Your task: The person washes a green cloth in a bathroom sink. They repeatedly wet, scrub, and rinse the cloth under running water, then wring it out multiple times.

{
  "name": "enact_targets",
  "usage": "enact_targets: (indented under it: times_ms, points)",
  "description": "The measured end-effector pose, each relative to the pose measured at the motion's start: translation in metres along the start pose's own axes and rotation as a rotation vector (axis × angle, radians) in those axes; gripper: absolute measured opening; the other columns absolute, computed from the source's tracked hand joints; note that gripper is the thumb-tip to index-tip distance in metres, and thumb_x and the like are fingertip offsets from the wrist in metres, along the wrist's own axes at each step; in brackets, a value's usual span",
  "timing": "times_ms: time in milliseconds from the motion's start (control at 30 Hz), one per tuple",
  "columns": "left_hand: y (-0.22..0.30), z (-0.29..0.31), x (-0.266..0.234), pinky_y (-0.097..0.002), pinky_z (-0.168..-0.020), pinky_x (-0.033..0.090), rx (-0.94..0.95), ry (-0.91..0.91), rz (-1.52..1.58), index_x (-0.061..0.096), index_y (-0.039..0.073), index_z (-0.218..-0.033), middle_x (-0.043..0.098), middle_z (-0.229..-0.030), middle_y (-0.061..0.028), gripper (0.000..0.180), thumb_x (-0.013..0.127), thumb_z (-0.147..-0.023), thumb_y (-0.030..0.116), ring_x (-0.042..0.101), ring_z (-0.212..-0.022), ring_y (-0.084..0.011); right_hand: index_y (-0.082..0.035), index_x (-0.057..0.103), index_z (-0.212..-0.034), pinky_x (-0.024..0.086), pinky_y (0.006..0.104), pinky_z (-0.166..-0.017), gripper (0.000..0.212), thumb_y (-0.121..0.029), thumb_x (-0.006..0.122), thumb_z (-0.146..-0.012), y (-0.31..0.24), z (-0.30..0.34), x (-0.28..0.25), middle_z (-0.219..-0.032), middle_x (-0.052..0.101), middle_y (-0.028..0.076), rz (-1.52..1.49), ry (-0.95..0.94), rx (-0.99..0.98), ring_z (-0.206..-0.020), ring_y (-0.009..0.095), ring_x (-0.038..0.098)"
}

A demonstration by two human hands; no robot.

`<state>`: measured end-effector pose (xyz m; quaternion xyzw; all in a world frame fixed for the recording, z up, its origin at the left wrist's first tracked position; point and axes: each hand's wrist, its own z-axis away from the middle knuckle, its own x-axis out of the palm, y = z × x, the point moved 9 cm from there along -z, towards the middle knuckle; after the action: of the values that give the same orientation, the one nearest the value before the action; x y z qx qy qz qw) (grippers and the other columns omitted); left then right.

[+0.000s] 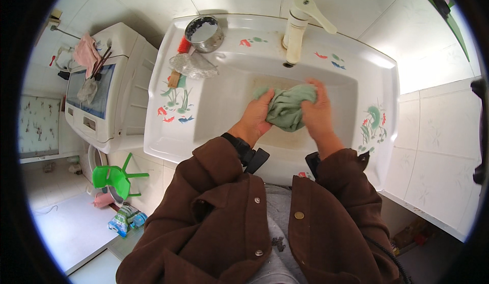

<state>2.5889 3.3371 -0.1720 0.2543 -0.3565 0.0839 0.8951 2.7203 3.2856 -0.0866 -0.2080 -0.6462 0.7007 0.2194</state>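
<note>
Over the basin of a white sink [214, 131], a bunched green cloth [288, 109] is held between my two hands. My left hand [256, 117] grips its left side, the thumb lying along the top edge. On the right side, my right hand [318, 113] has its fingers curled round the cloth and is slightly blurred. The faucet [294, 36] stands just beyond the cloth; no stream of water shows from its spout. Below the cloth, the basin bottom looks yellowish brown.
On the sink's far left corner are a metal pot [205, 35], a red brush [184, 45], a crumpled silvery mesh cloth [193, 66] and a small brown block [174, 79]. A white washing machine [114, 87] stands left, with a green chair [118, 179] below it.
</note>
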Motion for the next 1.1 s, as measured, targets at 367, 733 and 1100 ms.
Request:
enact_targets:
  times_ms: [367,733,1100]
  points:
    - [-0.025,0.008,0.003,-0.0396,-0.072,0.052,0.043,0.035,-0.325,0.054,-0.001,-0.106,0.059,-0.102,-0.0141,0.029,0.044,-0.093,0.023,0.061,-0.089,-0.0248,-0.002,0.055,-0.102,0.045,0.0453,-0.076,0.032,-0.03,0.051,-0.086,0.036,-0.003,0.034,-0.092,0.06,0.025,0.678,-0.032,0.132,-0.085,0.042,0.056]
    - [-0.018,0.022,0.019,-0.0387,-0.073,0.052,-0.082,-0.032,-0.167,0.053,0.006,-0.103,0.059,-0.097,-0.0088,0.029,0.043,-0.095,0.031,0.06,-0.086,-0.022,0.002,0.059,-0.094,0.044,0.0463,-0.074,0.036,-0.032,0.046,-0.089,0.019,0.014,0.06,-0.088,0.06,0.026,0.678,-0.169,-0.006,-0.085,0.044,0.056]
    - [0.014,0.007,0.015,-0.0431,-0.09,0.046,0.023,-0.03,0.19,0.051,0.003,-0.107,0.056,-0.105,-0.0112,0.025,0.05,-0.092,0.023,0.056,-0.098,-0.0269,-0.001,0.049,-0.112,0.049,0.0389,-0.071,0.048,-0.032,0.066,-0.08,0.053,0.033,0.026,-0.097,0.06,0.009,-0.113,-0.225,0.578,-0.087,0.024,0.06]
